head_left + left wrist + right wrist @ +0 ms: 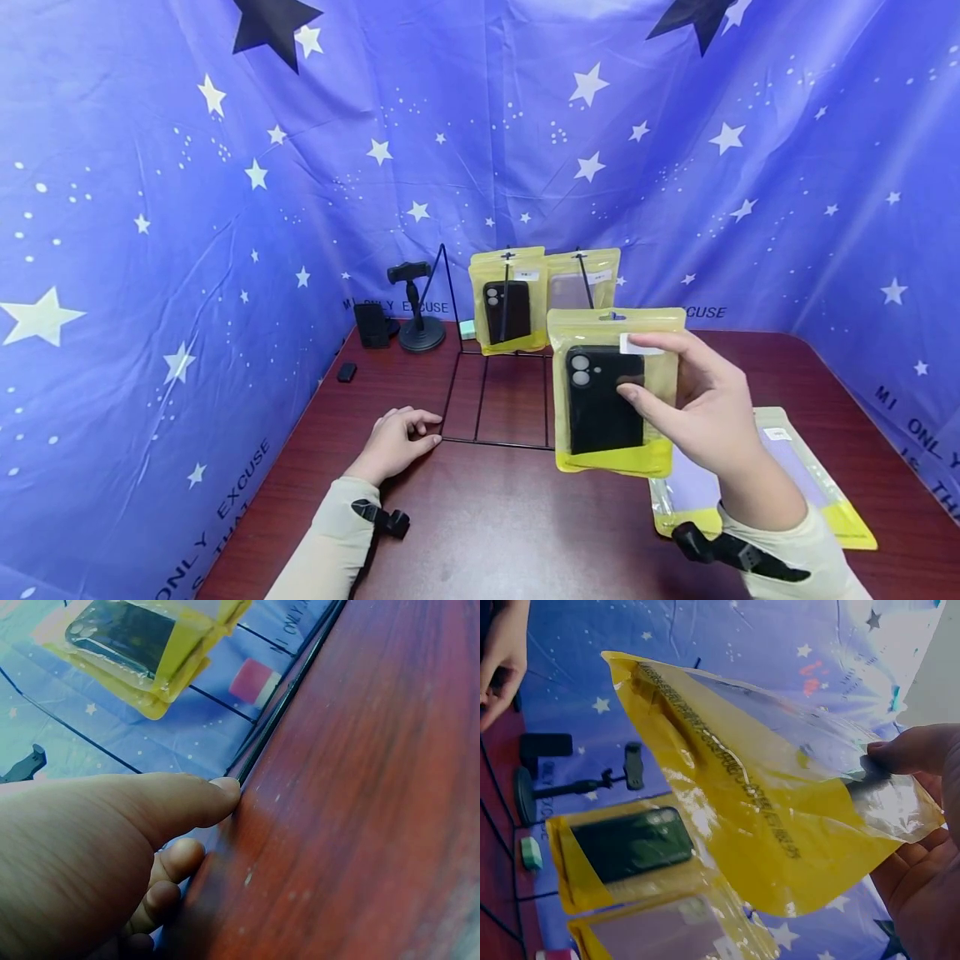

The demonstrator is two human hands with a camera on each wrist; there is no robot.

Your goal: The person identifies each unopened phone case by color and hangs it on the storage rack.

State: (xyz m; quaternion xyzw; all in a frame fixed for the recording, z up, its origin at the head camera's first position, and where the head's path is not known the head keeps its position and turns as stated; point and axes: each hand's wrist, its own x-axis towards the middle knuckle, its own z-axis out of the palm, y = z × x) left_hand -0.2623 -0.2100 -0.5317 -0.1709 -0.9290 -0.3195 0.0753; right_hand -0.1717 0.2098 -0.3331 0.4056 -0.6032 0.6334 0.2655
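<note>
My right hand [716, 408] pinches a yellow zip pouch with a black phone case [606, 400] in it, thumb in front and fingers at the upper right edge. The pouch is upright in the air before the black wire rack [513, 445]. In the right wrist view its yellow underside [780, 847] faces the camera. At the rack's front left corner, my left hand [393, 443] grips the wire between thumb and finger; the thumb [199, 801] lies on it in the left wrist view. Two similar pouches hang on the rack: one with a black case [507, 312], one with a pale case [567, 292].
More yellow pouches with a lilac case [798, 467] lie on the table at the right, partly behind my right forearm. A black phone stand [422, 332], a dark upright block [372, 325] and a small black object [347, 372] stand at the back left. Starry blue cloth surrounds the table.
</note>
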